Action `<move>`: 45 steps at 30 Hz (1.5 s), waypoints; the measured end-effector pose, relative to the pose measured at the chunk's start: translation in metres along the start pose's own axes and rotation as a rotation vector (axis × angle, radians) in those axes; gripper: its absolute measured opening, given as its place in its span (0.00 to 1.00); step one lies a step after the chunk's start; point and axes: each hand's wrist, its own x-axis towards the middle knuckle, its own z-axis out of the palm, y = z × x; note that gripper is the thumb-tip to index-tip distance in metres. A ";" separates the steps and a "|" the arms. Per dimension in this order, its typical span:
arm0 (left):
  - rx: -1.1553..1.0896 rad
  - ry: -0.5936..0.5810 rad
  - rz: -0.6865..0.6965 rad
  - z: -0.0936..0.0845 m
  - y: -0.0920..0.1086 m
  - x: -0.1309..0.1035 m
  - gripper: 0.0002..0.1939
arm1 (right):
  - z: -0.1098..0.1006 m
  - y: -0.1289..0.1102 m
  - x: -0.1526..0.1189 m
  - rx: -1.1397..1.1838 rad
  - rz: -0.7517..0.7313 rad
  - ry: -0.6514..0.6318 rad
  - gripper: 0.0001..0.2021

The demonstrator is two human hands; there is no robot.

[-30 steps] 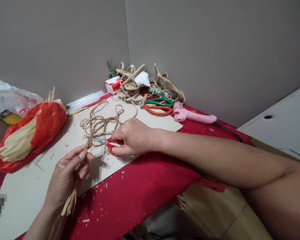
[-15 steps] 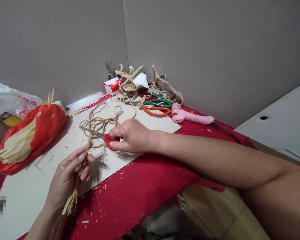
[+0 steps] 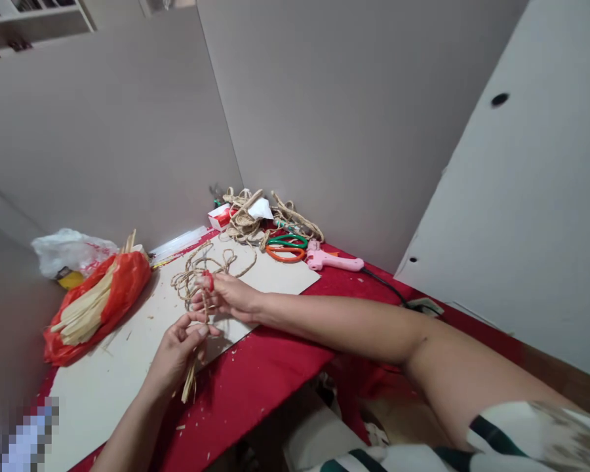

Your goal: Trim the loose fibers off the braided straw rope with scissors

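Between thumb and fingers, my left hand pinches the lower part of a braided straw cord, whose loose frayed ends hang below the hand. Just above it, my right hand is closed around the red-handled scissors, and its fingers are beside the cord. The scissor blades are hidden. Behind both hands, the rest of the cord lies in loops on the white board.
A red bag of straw lies at the left. Braided rope, green-handled and orange-handled scissors and a pink glue gun lie at the back. Grey panels stand behind the red-covered table.
The view has shifted, showing more of the walls. My right hand has turned the scissors, hiding their blades, and has come closer to the cord above my left hand.
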 end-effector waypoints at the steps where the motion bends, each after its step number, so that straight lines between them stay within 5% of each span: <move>1: 0.016 -0.003 -0.001 0.001 0.001 0.000 0.15 | 0.005 -0.003 0.000 0.028 -0.005 0.020 0.16; 6: 0.085 0.017 0.018 0.008 0.010 -0.012 0.15 | 0.037 -0.029 -0.002 0.107 -0.088 0.118 0.18; 10: 0.100 0.146 0.144 0.021 0.011 -0.031 0.15 | 0.062 -0.047 -0.001 0.116 -0.232 0.157 0.21; 16: -0.007 0.313 0.237 0.043 -0.005 -0.054 0.13 | 0.076 -0.031 0.014 0.070 -0.251 0.166 0.24; 20: -0.105 0.296 0.124 0.041 -0.019 -0.056 0.12 | 0.057 -0.025 0.031 -0.023 -0.120 0.143 0.23; 24: -0.248 0.228 0.007 0.033 -0.023 -0.054 0.15 | 0.015 -0.041 0.042 -0.173 0.021 0.115 0.24; 32: -0.608 0.230 0.175 0.003 0.028 -0.032 0.09 | -0.055 -0.060 0.019 -0.663 0.188 0.093 0.25; 39: -0.563 0.270 0.186 -0.005 0.049 -0.010 0.12 | -0.032 -0.067 -0.003 -1.016 -0.093 -0.032 0.24; 45: -0.330 0.251 0.107 -0.003 0.042 -0.018 0.20 | -0.014 -0.040 -0.018 -1.396 -0.443 -0.036 0.22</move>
